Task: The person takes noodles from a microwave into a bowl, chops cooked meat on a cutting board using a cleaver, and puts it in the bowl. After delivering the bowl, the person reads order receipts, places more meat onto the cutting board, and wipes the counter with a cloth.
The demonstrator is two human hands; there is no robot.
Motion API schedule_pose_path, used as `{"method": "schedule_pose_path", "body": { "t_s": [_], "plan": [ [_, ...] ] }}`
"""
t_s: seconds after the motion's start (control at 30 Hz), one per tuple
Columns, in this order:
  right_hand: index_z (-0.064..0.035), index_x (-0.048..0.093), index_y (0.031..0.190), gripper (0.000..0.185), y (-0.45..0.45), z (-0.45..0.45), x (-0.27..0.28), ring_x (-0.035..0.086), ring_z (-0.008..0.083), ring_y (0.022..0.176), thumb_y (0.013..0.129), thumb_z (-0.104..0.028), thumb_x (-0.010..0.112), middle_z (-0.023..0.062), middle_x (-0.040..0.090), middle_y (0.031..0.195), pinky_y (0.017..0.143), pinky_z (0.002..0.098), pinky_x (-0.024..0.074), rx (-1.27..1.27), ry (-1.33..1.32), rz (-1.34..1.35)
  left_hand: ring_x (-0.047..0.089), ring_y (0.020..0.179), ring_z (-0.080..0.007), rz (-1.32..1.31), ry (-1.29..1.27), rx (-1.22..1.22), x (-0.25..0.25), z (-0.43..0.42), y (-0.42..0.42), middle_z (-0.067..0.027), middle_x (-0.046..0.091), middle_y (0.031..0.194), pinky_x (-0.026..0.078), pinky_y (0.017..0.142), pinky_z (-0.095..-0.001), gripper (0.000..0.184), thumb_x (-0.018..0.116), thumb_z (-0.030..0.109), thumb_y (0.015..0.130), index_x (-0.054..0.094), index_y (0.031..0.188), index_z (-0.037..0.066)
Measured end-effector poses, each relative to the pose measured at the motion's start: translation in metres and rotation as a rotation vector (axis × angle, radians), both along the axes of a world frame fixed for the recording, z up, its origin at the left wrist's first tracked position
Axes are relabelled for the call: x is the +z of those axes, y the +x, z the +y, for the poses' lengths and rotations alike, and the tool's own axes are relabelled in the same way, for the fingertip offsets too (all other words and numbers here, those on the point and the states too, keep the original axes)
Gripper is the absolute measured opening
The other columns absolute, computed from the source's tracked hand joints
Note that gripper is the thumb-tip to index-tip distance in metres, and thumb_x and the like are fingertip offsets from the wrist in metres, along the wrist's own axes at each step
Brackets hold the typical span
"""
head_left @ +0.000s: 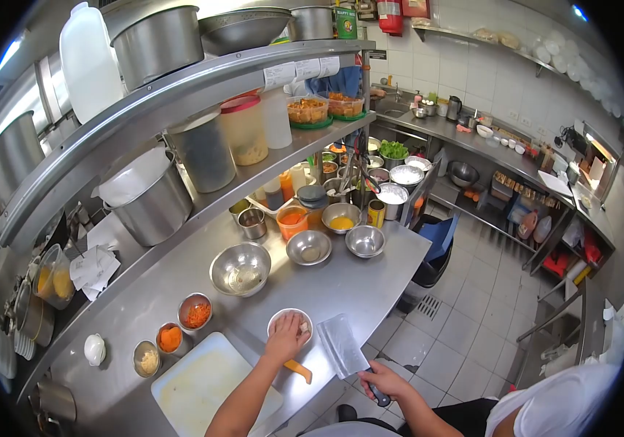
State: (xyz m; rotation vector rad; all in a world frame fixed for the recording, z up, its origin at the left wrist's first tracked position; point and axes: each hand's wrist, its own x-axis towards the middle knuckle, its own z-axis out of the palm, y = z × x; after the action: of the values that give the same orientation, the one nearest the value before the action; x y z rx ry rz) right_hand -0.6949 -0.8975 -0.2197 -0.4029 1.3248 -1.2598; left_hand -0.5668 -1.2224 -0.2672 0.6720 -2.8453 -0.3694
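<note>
My left hand (288, 339) reaches into a small white bowl (273, 320) on the steel table, its fingers over pale pieces that it largely hides. A cleaver (342, 347) is in my right hand (385, 382), held by its dark handle, the broad blade pointing up and left beside the bowl. Just below the bowl lies an orange handle (298, 371). The white cutting board (206, 379) is left of my left forearm. Small metal bowls beside it hold shredded carrot (198, 315), an orange food (171, 338) and pale chopped bits (149, 361).
Steel bowls (241, 269) stand behind my left hand, one with yellow liquid (342, 223). A shelf (254, 175) with pots and tubs overhangs the table (130, 306). The table's right edge borders a tiled floor (465, 291). At the lower right is a white sleeve (567, 400).
</note>
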Motion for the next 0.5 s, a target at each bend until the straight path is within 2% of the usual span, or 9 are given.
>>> {"method": "schedule_pose_path", "body": {
  "t_s": [0.1,0.33,0.43,0.5],
  "plan": [
    [-0.0054,0.050,0.113,0.022,-0.004,-0.006,-0.007,0.057,0.0149,0.056,0.106,-0.023,0.061,0.0039,0.058,0.077,0.048,0.0308,0.0477,-0.003,-0.001,-0.021,0.035,0.152,-0.0340,0.011,0.028,0.040,-0.002,0.000,-0.007,-0.0146,0.044,0.159,0.023,0.124,-0.0547,0.071,0.056,0.052,0.099,0.044,0.154,0.008],
    [-0.0055,0.049,0.112,0.022,-0.019,-0.007,-0.002,0.058,0.0154,0.056,0.106,-0.023,0.061,0.0041,0.057,0.077,0.048,0.0313,0.0480,0.041,0.009,0.026,0.036,0.152,-0.0335,0.002,0.048,0.094,-0.008,0.006,-0.011,-0.0143,0.045,0.158,0.024,0.124,-0.0546,0.069,0.057,0.052,0.099,0.046,0.153,0.010],
    [-0.0056,0.050,0.112,0.021,-0.027,-0.007,-0.005,0.058,0.0155,0.056,0.106,-0.023,0.061,0.0040,0.057,0.076,0.047,0.0315,0.0480,0.031,0.027,0.030,0.037,0.151,-0.0367,0.065,0.073,0.057,0.005,0.006,-0.005,-0.0142,0.045,0.158,0.026,0.124,-0.0548,0.066,0.059,0.046,0.099,0.047,0.152,0.010],
    [-0.0057,0.050,0.113,0.022,-0.031,-0.007,-0.007,0.057,0.0153,0.057,0.106,-0.023,0.061,0.0037,0.057,0.076,0.048,0.0316,0.0485,0.030,-0.005,0.015,0.036,0.150,-0.0415,0.195,0.111,0.059,0.027,0.011,0.007,-0.0182,0.045,0.157,0.028,0.123,-0.0539,0.061,0.061,0.039,0.099,0.049,0.150,0.007]
  ]
}}
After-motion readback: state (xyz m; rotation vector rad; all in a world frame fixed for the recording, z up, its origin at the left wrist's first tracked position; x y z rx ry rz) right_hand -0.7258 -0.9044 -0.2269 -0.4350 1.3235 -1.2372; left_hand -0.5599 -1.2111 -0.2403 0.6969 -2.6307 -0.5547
